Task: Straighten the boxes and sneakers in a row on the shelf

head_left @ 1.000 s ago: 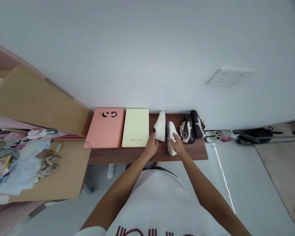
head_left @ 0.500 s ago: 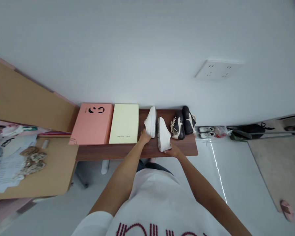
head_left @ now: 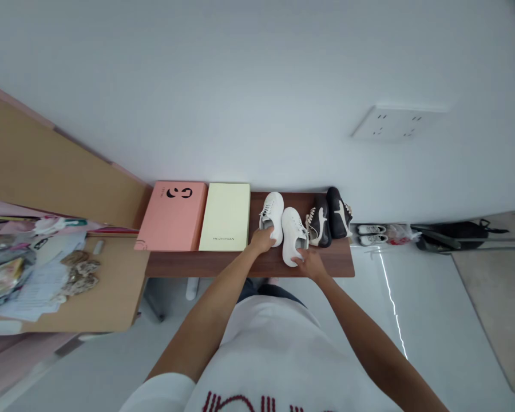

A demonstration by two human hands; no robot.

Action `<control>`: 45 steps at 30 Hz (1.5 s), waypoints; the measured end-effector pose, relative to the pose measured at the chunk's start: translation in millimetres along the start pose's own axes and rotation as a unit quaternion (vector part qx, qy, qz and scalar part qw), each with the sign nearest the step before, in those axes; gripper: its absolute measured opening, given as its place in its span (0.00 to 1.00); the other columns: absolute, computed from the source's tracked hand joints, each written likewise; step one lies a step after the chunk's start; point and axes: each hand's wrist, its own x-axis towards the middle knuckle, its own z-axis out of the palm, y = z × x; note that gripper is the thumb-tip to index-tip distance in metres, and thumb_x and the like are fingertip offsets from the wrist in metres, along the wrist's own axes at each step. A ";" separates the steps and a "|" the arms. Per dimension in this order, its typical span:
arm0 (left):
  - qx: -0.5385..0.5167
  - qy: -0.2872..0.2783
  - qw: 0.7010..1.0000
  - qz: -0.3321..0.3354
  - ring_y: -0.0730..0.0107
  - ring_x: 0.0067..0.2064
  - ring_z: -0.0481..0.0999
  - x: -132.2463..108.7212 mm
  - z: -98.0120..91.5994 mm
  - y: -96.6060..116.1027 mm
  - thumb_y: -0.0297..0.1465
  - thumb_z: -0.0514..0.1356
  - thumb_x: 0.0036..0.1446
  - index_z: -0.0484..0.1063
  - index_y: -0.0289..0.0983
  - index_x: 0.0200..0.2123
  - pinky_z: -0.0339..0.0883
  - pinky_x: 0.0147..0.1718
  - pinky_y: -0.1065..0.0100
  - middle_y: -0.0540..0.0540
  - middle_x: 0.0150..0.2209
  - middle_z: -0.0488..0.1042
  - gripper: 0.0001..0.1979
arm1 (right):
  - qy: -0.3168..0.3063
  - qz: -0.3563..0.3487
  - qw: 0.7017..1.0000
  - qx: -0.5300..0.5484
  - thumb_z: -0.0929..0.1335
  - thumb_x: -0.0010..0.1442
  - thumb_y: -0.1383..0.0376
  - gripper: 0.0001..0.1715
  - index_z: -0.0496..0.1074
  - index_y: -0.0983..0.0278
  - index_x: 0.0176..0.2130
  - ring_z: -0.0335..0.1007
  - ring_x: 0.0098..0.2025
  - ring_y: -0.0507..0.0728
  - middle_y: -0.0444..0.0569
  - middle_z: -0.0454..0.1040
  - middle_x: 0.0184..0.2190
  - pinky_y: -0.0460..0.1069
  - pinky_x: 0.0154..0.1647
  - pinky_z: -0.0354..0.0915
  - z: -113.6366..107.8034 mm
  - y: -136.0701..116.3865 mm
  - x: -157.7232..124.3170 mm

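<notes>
My left hand [head_left: 263,239] grips the heel of the left white sneaker [head_left: 274,207], whose toe points at the wall. Closed on the heel of the other white sneaker [head_left: 290,229] is my right hand [head_left: 309,264]; this shoe sits a little nearer to me. Both sneakers are upright over the brown wooden shelf [head_left: 266,265], laces up; I cannot tell if their soles touch it fully. A pair of black sneakers with pale laces stands just right of them, one black sneaker [head_left: 321,223] partly behind the white one and the other black sneaker [head_left: 336,209] beyond it.
Left on the shelf lie a pink box [head_left: 175,220] and a pale yellow box [head_left: 225,217]. A desk [head_left: 120,286] with papers and hair scrunchies [head_left: 83,274] stands at left. On the right, small white shoes [head_left: 372,234] and a black bag [head_left: 463,233] lie low along the wall [head_left: 257,103].
The white sneakers have turned from lying on their sides to upright, their openings now facing up. Both hands have stayed on them. The whole view has shifted slightly.
</notes>
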 end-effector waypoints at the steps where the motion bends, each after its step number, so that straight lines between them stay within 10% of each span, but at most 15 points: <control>1: -0.001 0.004 1.000 -0.002 0.45 0.58 0.76 -1.3 -0.4 2.1 0.30 0.65 0.56 0.75 0.38 0.49 0.58 0.64 0.55 0.36 0.49 0.80 0.16 | -0.004 -0.008 0.999 -0.038 0.74 0.58 0.59 0.12 0.78 0.60 0.42 0.72 0.53 0.68 0.56 0.80 0.40 0.58 0.60 0.61 -1.6 -4.5 1.4; 18: 0.176 -0.048 0.976 -0.116 0.53 0.57 0.77 1.6 1.5 44.5 0.24 0.50 0.67 0.67 0.38 0.60 0.70 0.52 0.58 0.35 0.52 0.79 0.20 | -0.047 0.007 0.957 -0.286 0.62 0.70 0.68 0.12 0.73 0.64 0.49 0.67 0.60 0.62 0.60 0.78 0.49 0.51 0.50 0.67 -7.8 -75.1 53.1; 45: 0.197 -0.062 0.969 -0.133 0.54 0.57 0.76 14.2 3.0 46.3 0.23 0.46 0.69 0.67 0.37 0.60 0.69 0.52 0.58 0.34 0.53 0.78 0.20 | -0.081 0.026 0.953 -0.290 0.61 0.70 0.72 0.17 0.73 0.64 0.52 0.72 0.57 0.60 0.61 0.77 0.50 0.50 0.51 0.69 7.7 -86.5 75.6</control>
